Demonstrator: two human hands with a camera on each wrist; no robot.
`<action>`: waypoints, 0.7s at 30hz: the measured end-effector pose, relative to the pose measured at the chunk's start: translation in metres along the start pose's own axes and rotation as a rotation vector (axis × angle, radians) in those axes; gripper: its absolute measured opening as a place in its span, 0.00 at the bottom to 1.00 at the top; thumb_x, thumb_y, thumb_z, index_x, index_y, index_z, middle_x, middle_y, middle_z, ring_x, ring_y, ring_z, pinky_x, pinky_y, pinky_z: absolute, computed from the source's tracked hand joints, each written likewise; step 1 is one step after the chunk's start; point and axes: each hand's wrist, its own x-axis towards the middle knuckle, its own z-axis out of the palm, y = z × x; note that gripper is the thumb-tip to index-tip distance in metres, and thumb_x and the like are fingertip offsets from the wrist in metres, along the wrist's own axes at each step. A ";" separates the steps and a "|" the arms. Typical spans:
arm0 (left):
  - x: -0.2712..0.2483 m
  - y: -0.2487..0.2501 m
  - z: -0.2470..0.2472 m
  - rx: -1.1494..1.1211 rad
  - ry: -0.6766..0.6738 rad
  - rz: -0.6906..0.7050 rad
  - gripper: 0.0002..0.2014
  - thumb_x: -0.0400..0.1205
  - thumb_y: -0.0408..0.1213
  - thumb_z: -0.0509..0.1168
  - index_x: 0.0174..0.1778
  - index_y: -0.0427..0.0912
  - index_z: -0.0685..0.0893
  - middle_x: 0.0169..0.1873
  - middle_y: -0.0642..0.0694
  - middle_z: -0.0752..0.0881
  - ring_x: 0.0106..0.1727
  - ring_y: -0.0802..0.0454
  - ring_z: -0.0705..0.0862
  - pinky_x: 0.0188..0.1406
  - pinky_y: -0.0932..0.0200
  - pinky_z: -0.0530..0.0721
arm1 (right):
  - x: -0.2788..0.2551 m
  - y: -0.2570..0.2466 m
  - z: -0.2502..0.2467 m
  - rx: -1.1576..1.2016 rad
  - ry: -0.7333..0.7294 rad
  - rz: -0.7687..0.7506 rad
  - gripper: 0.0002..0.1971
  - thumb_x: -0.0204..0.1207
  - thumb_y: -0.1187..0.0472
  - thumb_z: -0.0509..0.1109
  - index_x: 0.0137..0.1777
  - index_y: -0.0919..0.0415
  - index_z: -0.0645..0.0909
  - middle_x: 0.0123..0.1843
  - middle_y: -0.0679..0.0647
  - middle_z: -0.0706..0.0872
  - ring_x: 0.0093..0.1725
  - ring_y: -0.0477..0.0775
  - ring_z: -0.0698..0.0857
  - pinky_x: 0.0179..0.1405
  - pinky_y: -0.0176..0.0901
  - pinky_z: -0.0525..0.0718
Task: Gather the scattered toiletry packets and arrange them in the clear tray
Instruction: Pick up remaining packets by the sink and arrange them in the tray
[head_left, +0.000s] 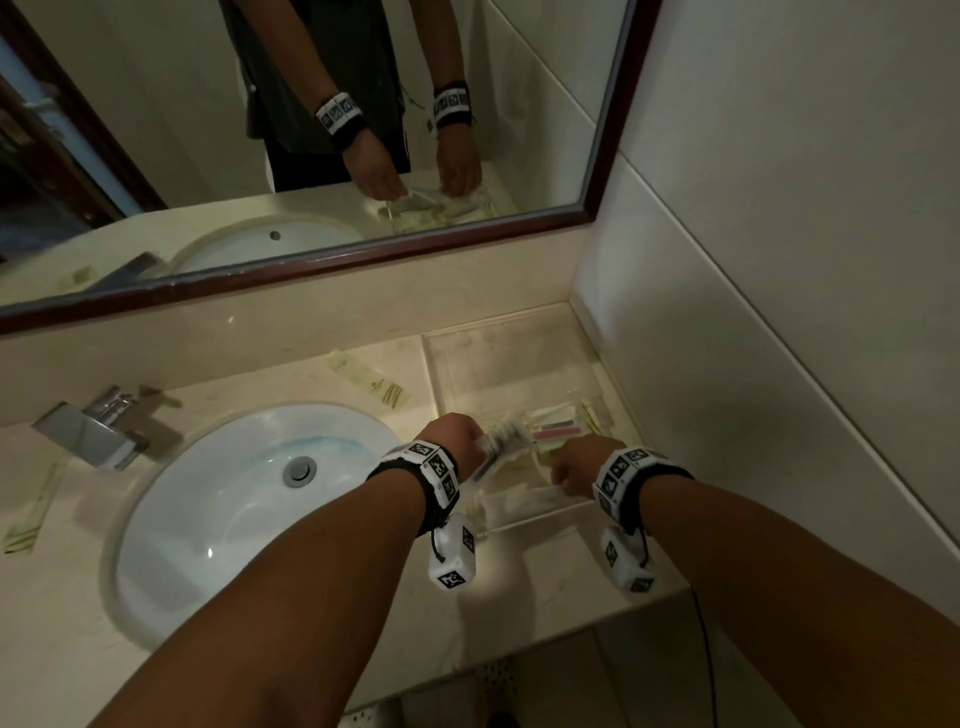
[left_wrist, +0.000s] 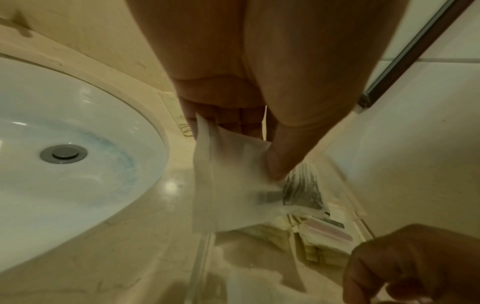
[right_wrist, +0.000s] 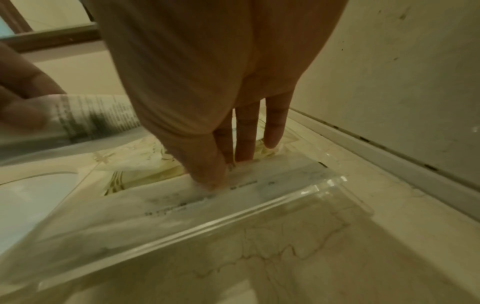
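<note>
Over the clear tray (head_left: 524, 512) by the wall, your left hand (head_left: 452, 439) pinches a translucent printed packet (left_wrist: 233, 185) above it, while your right hand (head_left: 582, 465) presses straight fingers on 1 white packet (right_wrist: 197, 203) inside.

Clear tray (head_left: 511, 358), rectangular, on the bench right of the basin; its near part holds cream packets and one with a pink strip (head_left: 555, 432). White printed packet (left_wrist: 233, 185) raised over the tray's left side. Two cream packets (head_left: 368, 383) (head_left: 28, 512) lie outside the tray.
</note>
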 end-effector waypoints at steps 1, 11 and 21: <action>-0.001 0.000 0.000 -0.005 0.004 -0.001 0.17 0.80 0.37 0.63 0.23 0.46 0.75 0.23 0.49 0.75 0.32 0.45 0.77 0.31 0.60 0.73 | -0.001 -0.001 0.001 -0.010 0.008 0.010 0.13 0.79 0.58 0.69 0.61 0.49 0.88 0.66 0.52 0.88 0.63 0.56 0.85 0.51 0.38 0.74; -0.002 0.005 0.007 0.024 -0.042 0.013 0.10 0.81 0.34 0.65 0.52 0.44 0.90 0.51 0.44 0.90 0.56 0.43 0.88 0.51 0.56 0.84 | -0.002 0.004 -0.012 0.290 0.246 0.225 0.13 0.75 0.54 0.68 0.58 0.55 0.86 0.57 0.53 0.88 0.55 0.58 0.86 0.50 0.43 0.81; 0.008 0.014 0.029 0.121 -0.113 0.103 0.19 0.83 0.31 0.62 0.69 0.46 0.85 0.70 0.45 0.82 0.70 0.44 0.81 0.68 0.54 0.79 | 0.022 -0.004 0.007 0.503 0.185 0.120 0.23 0.81 0.58 0.69 0.76 0.50 0.79 0.72 0.52 0.84 0.66 0.54 0.85 0.52 0.31 0.76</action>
